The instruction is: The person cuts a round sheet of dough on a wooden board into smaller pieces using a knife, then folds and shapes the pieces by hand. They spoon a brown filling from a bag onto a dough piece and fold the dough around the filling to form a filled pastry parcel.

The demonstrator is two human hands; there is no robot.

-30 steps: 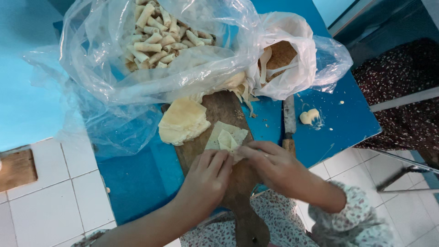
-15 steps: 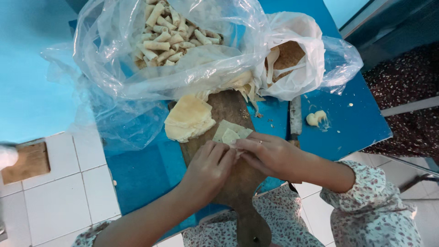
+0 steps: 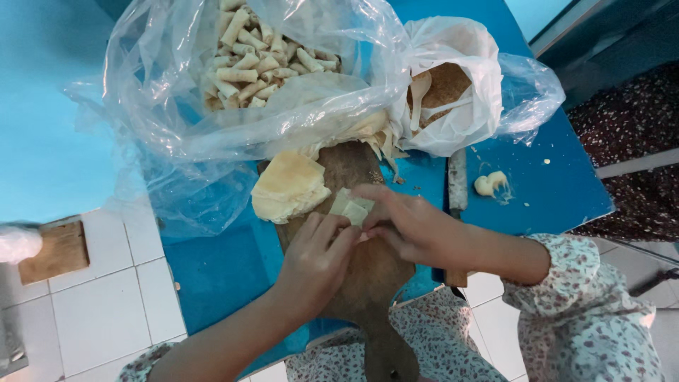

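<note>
Both hands, left (image 3: pixel 318 255) and right (image 3: pixel 414 226), pinch a small pale pastry sheet (image 3: pixel 351 206) on the wooden board (image 3: pixel 368 283), beside a stack of sheets (image 3: pixel 288 185). The clear bag (image 3: pixel 212 106) holds finished rolls (image 3: pixel 254 64); the white bag (image 3: pixel 460 92) holds brown filling (with a spoon). Since earlier, the fingers have closed further over the sheet.

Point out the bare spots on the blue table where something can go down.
Bare blue table lies right of the knife, around the small dough lump, and at the near left beside the wooden board. The far side is crowded with the bag of rolls and the white bag.
</note>
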